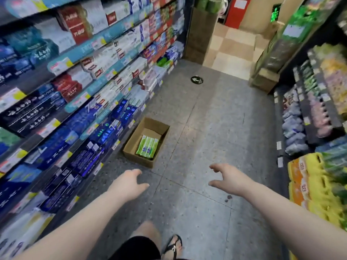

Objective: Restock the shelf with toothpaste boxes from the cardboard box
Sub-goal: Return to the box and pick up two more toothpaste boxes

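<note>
An open brown cardboard box sits on the grey floor against the foot of the shelf on the left. Inside it lie green toothpaste boxes, side by side toward its right wall. The shelf holds rows of blue, white and red toothpaste boxes. My left hand is stretched forward just short of the cardboard box, fingers apart and holding nothing. My right hand hovers over bare floor to the right of the box, fingers spread, with nothing in it.
A second shelf of packaged goods lines the right side of the aisle, with yellow and orange packs near my right arm. A round arrow sticker marks the floor farther on. My sandalled foot stands at the bottom.
</note>
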{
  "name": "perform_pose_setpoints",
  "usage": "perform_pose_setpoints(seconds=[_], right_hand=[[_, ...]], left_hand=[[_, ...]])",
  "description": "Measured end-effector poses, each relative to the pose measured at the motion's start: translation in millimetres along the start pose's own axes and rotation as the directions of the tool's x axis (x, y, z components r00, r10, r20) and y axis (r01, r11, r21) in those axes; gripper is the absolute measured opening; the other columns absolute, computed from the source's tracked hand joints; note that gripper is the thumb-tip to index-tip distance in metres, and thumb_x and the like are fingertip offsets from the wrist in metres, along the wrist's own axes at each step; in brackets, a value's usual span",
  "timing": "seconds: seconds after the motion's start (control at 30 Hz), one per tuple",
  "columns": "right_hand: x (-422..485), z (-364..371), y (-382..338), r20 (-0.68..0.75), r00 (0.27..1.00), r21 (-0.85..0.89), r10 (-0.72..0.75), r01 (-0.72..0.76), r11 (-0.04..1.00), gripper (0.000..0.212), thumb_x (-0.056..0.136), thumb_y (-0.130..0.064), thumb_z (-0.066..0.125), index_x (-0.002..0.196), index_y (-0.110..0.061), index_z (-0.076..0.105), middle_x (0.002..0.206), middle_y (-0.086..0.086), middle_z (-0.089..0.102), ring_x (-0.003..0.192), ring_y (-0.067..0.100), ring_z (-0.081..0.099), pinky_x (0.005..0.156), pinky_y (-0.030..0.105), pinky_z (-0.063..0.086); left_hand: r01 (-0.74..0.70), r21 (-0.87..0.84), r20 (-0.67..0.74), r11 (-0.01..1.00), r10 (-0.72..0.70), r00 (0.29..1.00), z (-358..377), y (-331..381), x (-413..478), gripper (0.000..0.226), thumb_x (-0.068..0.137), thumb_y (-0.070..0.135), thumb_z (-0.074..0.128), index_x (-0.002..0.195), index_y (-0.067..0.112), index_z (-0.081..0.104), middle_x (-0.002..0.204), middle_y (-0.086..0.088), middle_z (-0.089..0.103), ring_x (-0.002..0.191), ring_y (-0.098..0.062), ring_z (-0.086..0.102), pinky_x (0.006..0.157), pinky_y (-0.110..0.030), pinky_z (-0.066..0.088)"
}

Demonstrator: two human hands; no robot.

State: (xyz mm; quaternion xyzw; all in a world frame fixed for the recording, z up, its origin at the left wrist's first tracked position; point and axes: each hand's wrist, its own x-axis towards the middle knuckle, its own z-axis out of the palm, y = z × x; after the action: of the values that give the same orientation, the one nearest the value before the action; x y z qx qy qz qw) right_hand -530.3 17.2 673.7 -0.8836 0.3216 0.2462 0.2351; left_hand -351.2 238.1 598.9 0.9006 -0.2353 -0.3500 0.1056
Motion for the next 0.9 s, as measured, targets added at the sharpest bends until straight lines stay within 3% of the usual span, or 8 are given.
perform_pose_setpoints(seconds=[0.27,0.57,0.8,0.9], right_hand=[[139,-78,-18,0.052,0.985,-0.119,-0.165,0.170,0.978,0.061,0.085,-0.035,0.059,0.138,-0.018,0.034,0.140,0.005,0.045,0.129,0.018,0.042,0.104,0.028,0.033],[322,-164,-50,0.228,0.962,-0.227,-0.153,0.205,0.952,0.061,0.086,-0.034,0.058,0.139,-0.021,0.032,0.142,0.004,0.042,0.130,0.017,0.040,0.105,0.027,0.032],[458,-194,-95,0.369,0.910,-0.321,-0.188,0.315,0.893,0.061,0.085,-0.032,0.057,0.140,-0.019,0.032,0.141,0.006,0.043,0.130,0.020,0.040,0.104,0.028,0.032],[522,-192,-122,0.424,0.873,-0.344,-0.241,0.402,0.849,0.058,0.084,-0.032,0.057,0.137,-0.018,0.037,0.139,0.007,0.046,0.128,0.021,0.043,0.104,0.029,0.034]], left_hand=[[0.178,-0.075,0.033,0.981,-0.176,0.984,-30,5,96,0.064,0.080,0.048,0.057,0.136,0.021,0.040,0.137,-0.007,0.049,0.121,-0.023,0.053,0.101,-0.033,0.043],[0.283,-0.243,0.118,0.928,-0.261,0.958,-92,35,254,0.072,0.083,0.041,0.059,0.143,0.020,0.027,0.143,-0.011,0.044,0.129,-0.025,0.045,0.105,-0.033,0.039],[0.356,-0.482,0.099,0.800,-0.354,0.930,-130,47,354,0.066,0.085,0.026,0.061,0.143,0.018,0.029,0.146,-0.011,0.040,0.131,-0.028,0.042,0.107,-0.042,0.038],[0.401,-0.519,0.129,0.754,-0.395,0.910,-128,43,385,0.062,0.088,0.029,0.058,0.142,0.018,0.030,0.142,-0.009,0.045,0.127,-0.025,0.046,0.100,-0.032,0.039]])
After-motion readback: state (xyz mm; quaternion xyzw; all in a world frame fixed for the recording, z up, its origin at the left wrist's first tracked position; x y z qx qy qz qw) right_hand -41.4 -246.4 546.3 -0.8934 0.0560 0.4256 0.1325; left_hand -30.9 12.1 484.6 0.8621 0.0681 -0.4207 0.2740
